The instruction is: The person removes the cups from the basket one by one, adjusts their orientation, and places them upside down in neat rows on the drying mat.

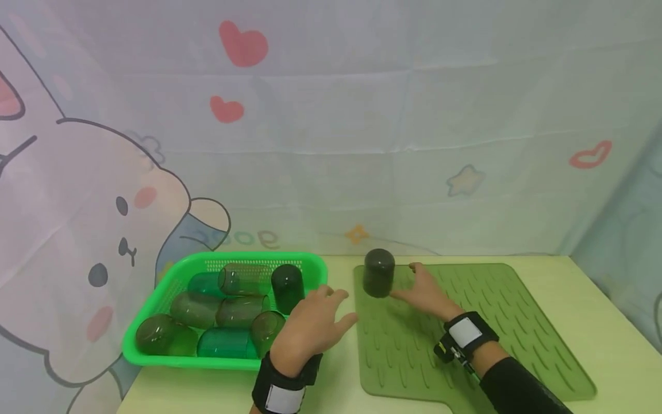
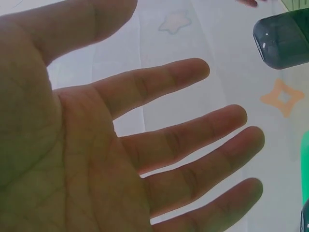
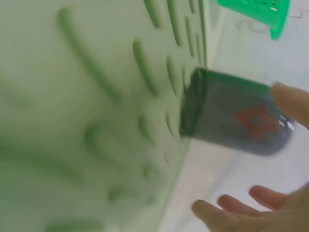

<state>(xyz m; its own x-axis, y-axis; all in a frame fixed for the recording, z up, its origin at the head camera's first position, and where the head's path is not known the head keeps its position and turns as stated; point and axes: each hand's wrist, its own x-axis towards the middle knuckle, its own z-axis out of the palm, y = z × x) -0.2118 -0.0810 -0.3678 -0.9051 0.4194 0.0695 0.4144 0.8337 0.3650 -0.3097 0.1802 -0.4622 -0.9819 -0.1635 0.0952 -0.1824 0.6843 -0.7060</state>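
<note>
A dark grey drinking glass (image 1: pixel 378 273) stands upside down at the far left corner of the green ridged drying mat (image 1: pixel 465 322). My right hand (image 1: pixel 426 294) is just right of it, fingers spread, the thumb tip close to the glass. In the right wrist view the thumb (image 3: pixel 292 104) overlaps the glass (image 3: pixel 231 113) while the other fingers stand apart from it. My left hand (image 1: pixel 312 323) hovers by the right side of the green basket (image 1: pixel 227 362), fingers extended and nothing in the palm, as the left wrist view of the hand (image 2: pixel 145 140) shows.
Several tinted glasses lie in the basket, among them a teal glass (image 1: pixel 224 343) and brownish ones. A dark glass (image 1: pixel 287 287) is upside down at its right end. A printed curtain (image 1: pixel 331 144) hangs behind the pale table (image 1: pixel 341 379).
</note>
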